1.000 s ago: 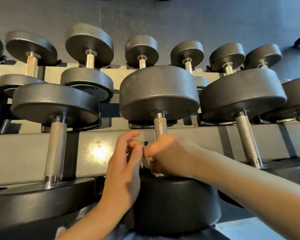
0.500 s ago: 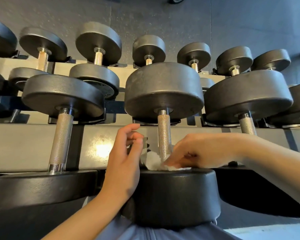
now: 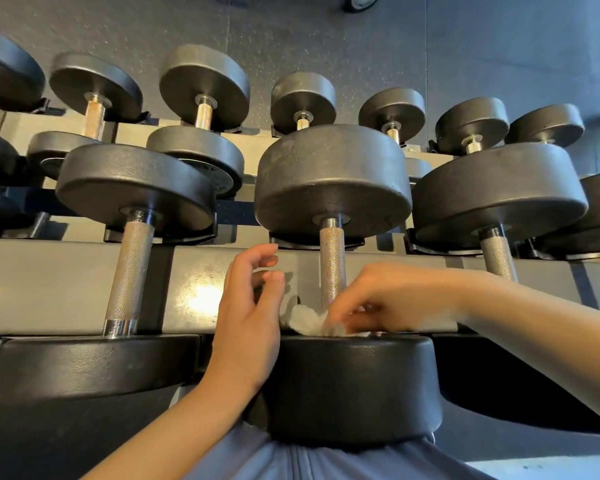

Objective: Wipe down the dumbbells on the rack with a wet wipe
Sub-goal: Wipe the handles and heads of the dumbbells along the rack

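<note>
White, crumpled wet wipe [image 3: 305, 322] lies on the near black head of the middle dumbbell [image 3: 333, 265], at the base of its knurled handle. Right hand [image 3: 378, 299] presses it there, fingertips pinched on the wipe. Left hand [image 3: 250, 313] hovers just beside, fingers loosely curled, holding nothing. Grey rack [image 3: 49, 282] carries further dumbbells on both sides and above.

We see a dark speckled floor [image 3: 326, 36] beyond everything else. At its far edge sits a round black object [image 3: 359, 1], cut off by the frame. Nearest us, a grey-blue garment [image 3: 291, 459].
</note>
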